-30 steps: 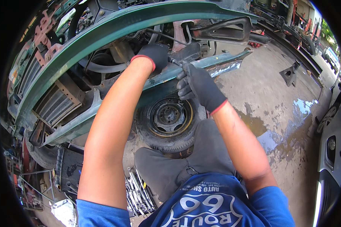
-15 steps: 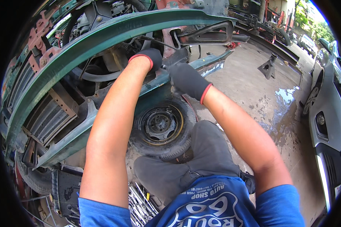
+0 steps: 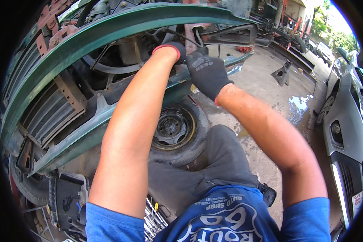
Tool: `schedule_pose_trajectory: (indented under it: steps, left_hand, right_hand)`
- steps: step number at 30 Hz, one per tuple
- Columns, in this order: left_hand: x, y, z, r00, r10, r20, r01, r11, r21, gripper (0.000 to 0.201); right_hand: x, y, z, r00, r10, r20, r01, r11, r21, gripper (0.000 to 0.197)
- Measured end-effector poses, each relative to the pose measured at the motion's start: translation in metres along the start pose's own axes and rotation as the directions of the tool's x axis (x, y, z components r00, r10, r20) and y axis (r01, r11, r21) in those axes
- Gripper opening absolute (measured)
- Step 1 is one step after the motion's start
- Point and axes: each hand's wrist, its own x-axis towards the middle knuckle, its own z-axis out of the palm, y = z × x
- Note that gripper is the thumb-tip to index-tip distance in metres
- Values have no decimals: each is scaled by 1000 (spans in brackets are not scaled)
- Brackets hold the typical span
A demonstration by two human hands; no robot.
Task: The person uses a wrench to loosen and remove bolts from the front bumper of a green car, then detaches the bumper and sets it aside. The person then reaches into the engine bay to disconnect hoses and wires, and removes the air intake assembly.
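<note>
Both my hands wear dark gloves with red cuffs, working inside the front frame of a stripped vehicle, under its curved green crossbar [image 3: 149,21]. My left hand [image 3: 177,51] reaches in beside a faded red frame bracket [image 3: 190,35]; its fingers are hidden behind the wrist and metal. Just right of it, my right hand [image 3: 207,72] has its back turned up and its fingers curled in at the bracket's lower end. Whatever lies in those fingers is covered by the glove. A black metal arm [image 3: 232,35] sticks out beyond the right hand, above the lower green rail [image 3: 99,117].
A wheel with a tire [image 3: 173,129] lies on the ground before my knees. Several wrenches [image 3: 154,220] lie by my left thigh, near a radiator-like part [image 3: 66,201]. Beyond stands a jack stand [image 3: 282,74]. A silver car [image 3: 345,129] is parked at the right, near wet patches.
Both hands have moved slightly right and farther in toward the red bracket. The right hand has rolled so its back faces up; the shiny metal piece seen between the hands is now hidden.
</note>
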Motion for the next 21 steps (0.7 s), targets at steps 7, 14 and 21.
schedule_pose_trajectory:
  steps: [7,14,21]
  left_hand:
    - [-7,10,-4,992,72,-107,-98,962,-255,69]
    - [-14,16,-13,998,35,-57,-45,982,-186,60]
    - [-10,12,-5,996,-6,-89,-21,952,-305,64]
  right_hand:
    - [8,34,52,974,-136,180,77,950,301,15]
    - [23,-11,14,941,158,299,-210,966,151,18]
    - [-2,-14,19,951,300,68,-307,914,265,13]
